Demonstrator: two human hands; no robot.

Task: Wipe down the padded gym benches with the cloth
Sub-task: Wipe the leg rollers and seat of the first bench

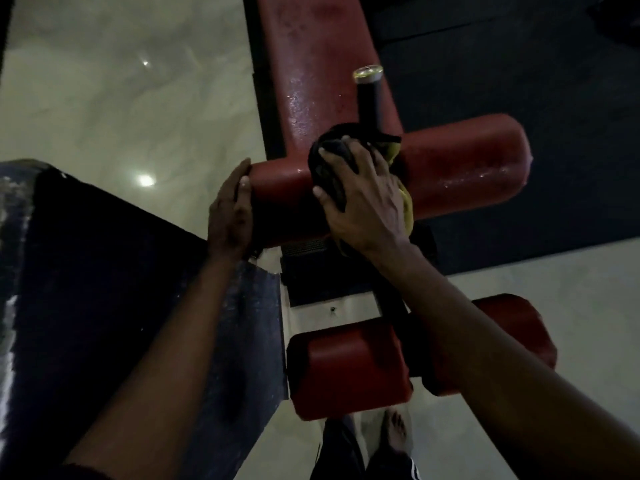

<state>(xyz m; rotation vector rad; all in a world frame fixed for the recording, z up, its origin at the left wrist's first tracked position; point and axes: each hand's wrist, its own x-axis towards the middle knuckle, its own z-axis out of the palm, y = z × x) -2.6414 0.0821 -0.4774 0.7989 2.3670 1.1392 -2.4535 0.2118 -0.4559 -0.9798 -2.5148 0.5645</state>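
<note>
left hand [230, 209]: fingers held straight and together, laid flat against the end of a roller pad [277, 192]; forearm extended forward. right hand [363, 202]: fingers spread and curled over the cloth [329, 168], thumb hooked round it; forearm stretched diagonally.

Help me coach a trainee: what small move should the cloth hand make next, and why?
Probably slide the right hand and cloth rightward along the upper red roller: droplets glisten on its right end, apparently unwiped, and the left hand braces the left end.
</note>
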